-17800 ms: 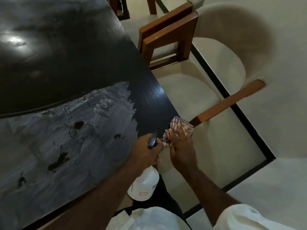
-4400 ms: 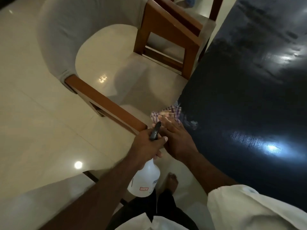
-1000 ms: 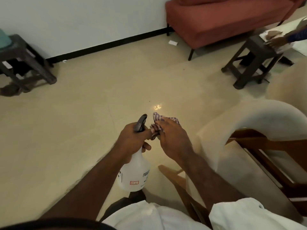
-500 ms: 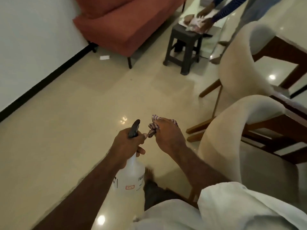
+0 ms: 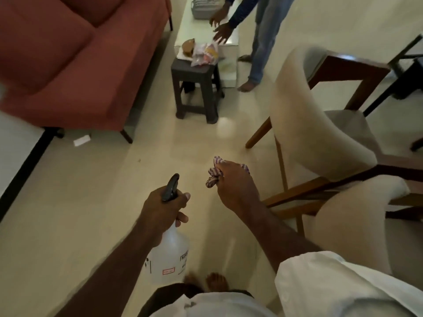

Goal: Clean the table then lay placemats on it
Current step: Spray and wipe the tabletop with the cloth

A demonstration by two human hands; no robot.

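Apparent changeover step: left hand (image 5: 163,208) grips spray bottle (image 5: 168,259), right hand (image 5: 233,186) clutches bunched cloth (image 5: 214,175); next, probably stow both and fetch placemats.

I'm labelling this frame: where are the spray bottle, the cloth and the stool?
spray bottle (image 5: 169,257), head view, white body.
cloth (image 5: 212,177), head view, bunched striped end.
stool (image 5: 190,70), head view, front edge of seat.

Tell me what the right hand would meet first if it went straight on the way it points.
Only bare floor lies ahead of the right hand and its cloth; the dark stool comes first, though depth is unclear.
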